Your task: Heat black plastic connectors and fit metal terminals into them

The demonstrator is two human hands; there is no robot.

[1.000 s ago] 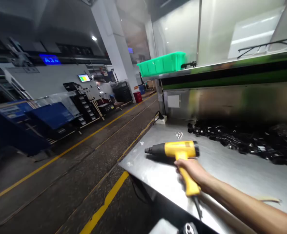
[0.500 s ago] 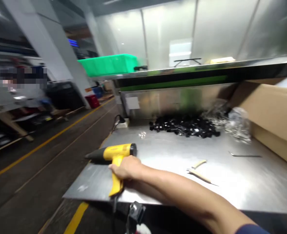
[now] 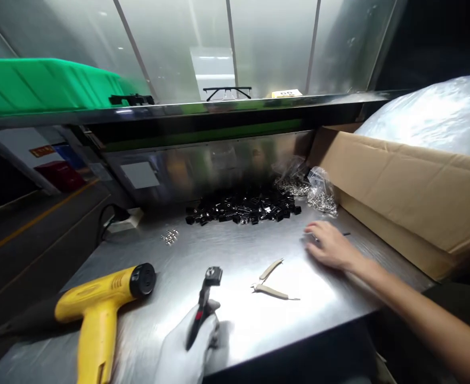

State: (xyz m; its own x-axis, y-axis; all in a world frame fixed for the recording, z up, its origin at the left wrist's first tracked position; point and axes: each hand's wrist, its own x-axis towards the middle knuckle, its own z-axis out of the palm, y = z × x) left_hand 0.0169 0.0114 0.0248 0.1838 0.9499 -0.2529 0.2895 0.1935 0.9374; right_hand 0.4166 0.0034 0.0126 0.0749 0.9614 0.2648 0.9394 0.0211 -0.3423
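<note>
My left hand, in a white glove, is closed around a slim black part above the front of the metal bench. The part has a square head with a round metal piece in it and a small red mark lower down. My bare right hand is at the right of the bench, fingers curled over a thin dark hex key, most of which they hide. Between my hands lie open nippers with pale handles. A yellow heat gun rests at the left, its dark nozzle pointing left.
A pile of black parts lies at the back, beside bags of small metal pieces. Several small metal pieces sit left of it. A cardboard box borders the right. The shelf above holds a green bin and glasses.
My right hand has let go of the heat gun and moved right to the hex key. My left hand has come up over the bench with the black part. The view has turned right.
</note>
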